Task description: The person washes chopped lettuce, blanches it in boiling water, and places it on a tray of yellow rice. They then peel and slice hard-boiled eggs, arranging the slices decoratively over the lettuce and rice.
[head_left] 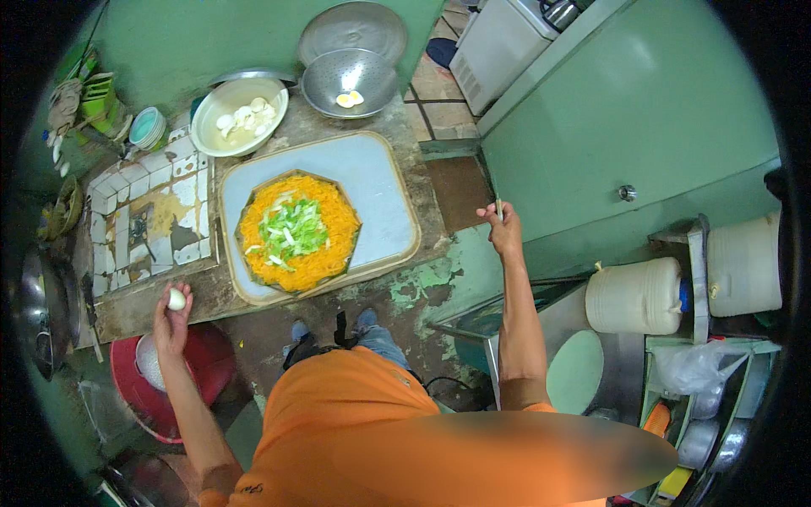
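Note:
My left hand (171,328) is closed around a peeled boiled egg (176,299), near the counter's front edge and above a red tub. Out to the right, away from the counter, my right hand (505,232) grips a small knife (499,208), its thin blade pointing forward. Between the hands, a light-blue tray (384,211) lies on the counter. It carries a many-sided plate piled with shredded orange food (342,221), topped by chopped pale-green vegetable (291,228). Behind it, a metal colander (325,89) holds egg halves (350,99). Several peeled eggs (253,114) sit in a cream bowl (203,127).
A tiled sink basin (186,198) is set in the counter's left side. The red tub (211,376) stands below the front edge. To the right are a green door (625,110), a white jug (634,296) and a metal sink (621,372). Shelves hold pots (699,444).

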### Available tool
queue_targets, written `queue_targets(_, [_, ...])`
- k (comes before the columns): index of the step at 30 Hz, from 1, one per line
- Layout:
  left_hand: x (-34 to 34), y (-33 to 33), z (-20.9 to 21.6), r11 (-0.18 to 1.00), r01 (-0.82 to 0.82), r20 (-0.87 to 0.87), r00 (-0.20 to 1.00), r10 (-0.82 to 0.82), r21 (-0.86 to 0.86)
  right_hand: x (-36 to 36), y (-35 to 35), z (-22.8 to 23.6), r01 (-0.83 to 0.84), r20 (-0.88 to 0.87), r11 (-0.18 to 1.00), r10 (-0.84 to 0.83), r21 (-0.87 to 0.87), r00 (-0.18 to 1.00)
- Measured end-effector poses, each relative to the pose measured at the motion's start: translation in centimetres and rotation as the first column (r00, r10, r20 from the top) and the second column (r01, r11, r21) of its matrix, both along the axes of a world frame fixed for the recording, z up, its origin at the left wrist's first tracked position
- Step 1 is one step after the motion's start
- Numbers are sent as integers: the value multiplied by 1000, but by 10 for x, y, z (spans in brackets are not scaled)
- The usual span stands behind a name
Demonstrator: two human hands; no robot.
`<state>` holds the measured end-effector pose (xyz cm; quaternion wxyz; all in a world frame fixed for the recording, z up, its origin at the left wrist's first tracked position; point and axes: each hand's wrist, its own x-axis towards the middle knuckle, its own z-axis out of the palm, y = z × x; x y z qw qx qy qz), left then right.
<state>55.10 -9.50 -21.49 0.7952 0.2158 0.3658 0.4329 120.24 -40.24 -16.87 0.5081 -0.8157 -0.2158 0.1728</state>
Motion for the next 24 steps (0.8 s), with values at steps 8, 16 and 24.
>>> queue_targets(8, [22, 4, 7, 998, 42, -49, 998, -40, 36, -159, 94, 16, -470, 28, 873, 477, -134, 878])
queue_targets(16, [13, -17, 14, 999, -52, -98, 994, 50, -17, -187, 155, 14, -663, 380, 653, 756, -367, 534])
queue_targets(24, [8, -25, 7, 999, -39, -72, 997, 39, -3, -175, 196, 13, -623, 404, 672, 740, -401, 538])
